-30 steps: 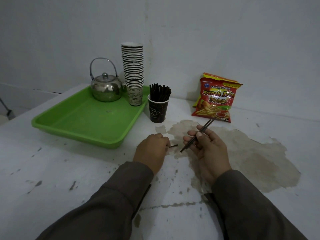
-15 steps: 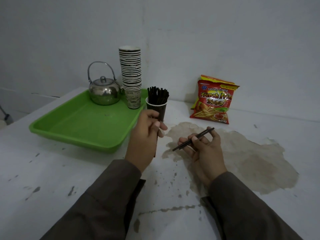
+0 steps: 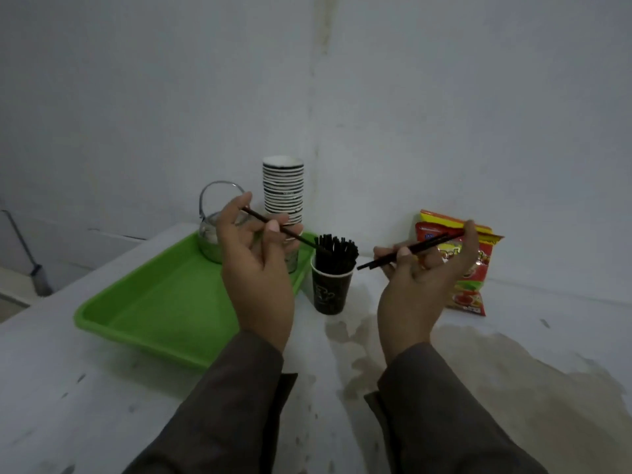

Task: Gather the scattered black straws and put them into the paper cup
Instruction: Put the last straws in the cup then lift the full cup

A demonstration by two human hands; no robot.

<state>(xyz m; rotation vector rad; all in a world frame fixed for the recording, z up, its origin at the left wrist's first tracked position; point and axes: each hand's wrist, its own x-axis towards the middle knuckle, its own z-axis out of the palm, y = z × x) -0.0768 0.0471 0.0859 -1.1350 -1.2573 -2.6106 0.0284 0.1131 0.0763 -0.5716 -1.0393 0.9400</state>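
The left hand (image 3: 256,268) has been lifted off the table (image 3: 102,388), where it was pinching up a loose straw a second ago, and is now raised in front of the cup stack (image 3: 283,188). It is closed on one straw (image 3: 278,228), which slants down to the right with its lower tip touching the bundle (image 3: 335,251) already standing in the cup (image 3: 331,289). The right hand (image 3: 420,282) has also been raised from the stained patch and is clamped on a few straws (image 3: 407,252) held together, their free ends pointing left toward the cup rim, just beside it.

No straws can be seen left on the table, so the gathering appears finished. What remains is judged to be the dropping in: the left straw first, the right bunch after. The cup stands on the table just right of the green tray (image 3: 154,302), with a kettle (image 3: 215,241) and a snack bag (image 3: 468,268) further out.
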